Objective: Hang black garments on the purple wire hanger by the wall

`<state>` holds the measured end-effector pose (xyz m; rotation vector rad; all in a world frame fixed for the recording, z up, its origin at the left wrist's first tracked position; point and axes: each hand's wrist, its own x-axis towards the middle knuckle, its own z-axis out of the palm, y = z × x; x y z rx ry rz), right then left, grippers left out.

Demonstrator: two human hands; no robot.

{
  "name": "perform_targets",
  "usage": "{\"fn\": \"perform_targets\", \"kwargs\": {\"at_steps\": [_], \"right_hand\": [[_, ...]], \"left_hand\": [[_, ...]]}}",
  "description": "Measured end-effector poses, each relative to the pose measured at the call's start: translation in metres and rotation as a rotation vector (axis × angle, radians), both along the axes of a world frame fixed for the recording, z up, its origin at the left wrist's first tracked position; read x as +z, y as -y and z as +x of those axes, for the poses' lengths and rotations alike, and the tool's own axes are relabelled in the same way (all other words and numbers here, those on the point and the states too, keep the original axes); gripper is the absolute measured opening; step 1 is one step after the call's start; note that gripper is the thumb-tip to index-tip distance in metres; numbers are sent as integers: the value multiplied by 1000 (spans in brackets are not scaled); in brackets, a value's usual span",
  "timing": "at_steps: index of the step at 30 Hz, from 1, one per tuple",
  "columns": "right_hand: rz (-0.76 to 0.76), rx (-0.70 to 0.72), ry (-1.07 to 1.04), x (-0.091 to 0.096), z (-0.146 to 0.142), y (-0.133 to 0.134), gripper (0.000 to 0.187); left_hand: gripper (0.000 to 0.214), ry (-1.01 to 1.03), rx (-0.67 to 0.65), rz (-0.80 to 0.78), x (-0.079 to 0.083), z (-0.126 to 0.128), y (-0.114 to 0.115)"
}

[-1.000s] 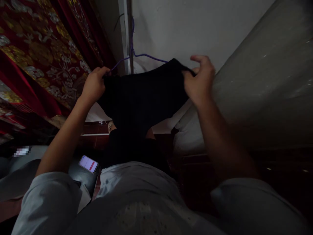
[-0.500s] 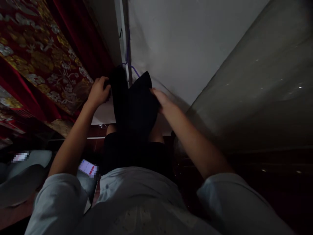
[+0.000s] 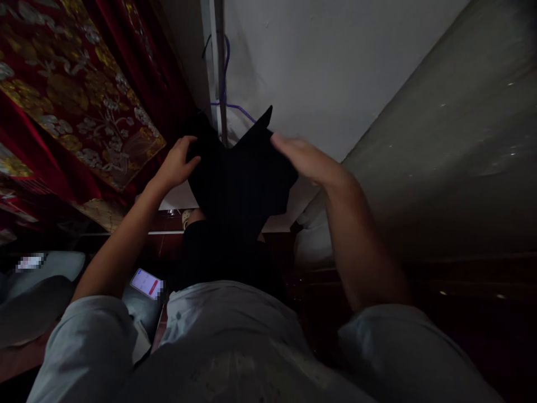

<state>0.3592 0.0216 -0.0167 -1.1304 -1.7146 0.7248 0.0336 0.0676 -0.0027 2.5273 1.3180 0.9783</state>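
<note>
Beside the left sleeve a lit phone (image 3: 146,283) lies. Farther out, between both hands, hangs the black garment (image 3: 241,182). The left hand (image 3: 178,163) clenches its left edge. The right hand (image 3: 308,161) lies flat-fingered against its right edge, grip unclear. Beyond hangs a purple hanger (image 3: 227,73).

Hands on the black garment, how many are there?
2. The left hand holds the black garment at its left edge; the right hand, blurred, touches its upper right edge.
</note>
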Motion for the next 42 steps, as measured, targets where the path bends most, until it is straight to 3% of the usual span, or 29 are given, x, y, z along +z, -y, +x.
{"fn": "perform_targets", "kwargs": {"at_steps": [3,6,8,11,14,17,21,23,26,29,34,37,42], "right_hand": [[-31,52,17,10,-10,22,44],[61,-26,-142,22,-12,28,39],[86,-79,-196,31,-6,35,40],[108,-109,-193,40,-4,61,41],[86,68,-118,40,-24,94,36],[20,356,74,29,-58,118,30],[55,520,250,11,-90,119,39],[146,443,173,4,-93,108,38],[239,129,-47,-4,-81,83,33],[322,-117,-123,-13,-63,54,26],[246,104,-221,-28,-44,19,39],[247,37,-304,-26,-39,8,42],[144,-30,-327,-16,-38,6,44]], "left_hand": [[48,72,18,-32,-2,-2,0],[39,226,61,20,2,3,8],[34,340,55,34,11,9,19],[36,472,-60,-77,30,26,43],[36,590,-198,-251,50,46,70],[37,678,-211,-372,57,57,91],[30,654,-191,-541,52,38,109],[28,566,-214,-652,55,21,120],[27,381,-184,-705,66,-2,140],[24,204,-99,-553,80,-15,154],[15,254,11,-199,91,-26,146],[22,325,-24,-121,88,-32,129],[35,311,45,330,78,-42,91]]}}
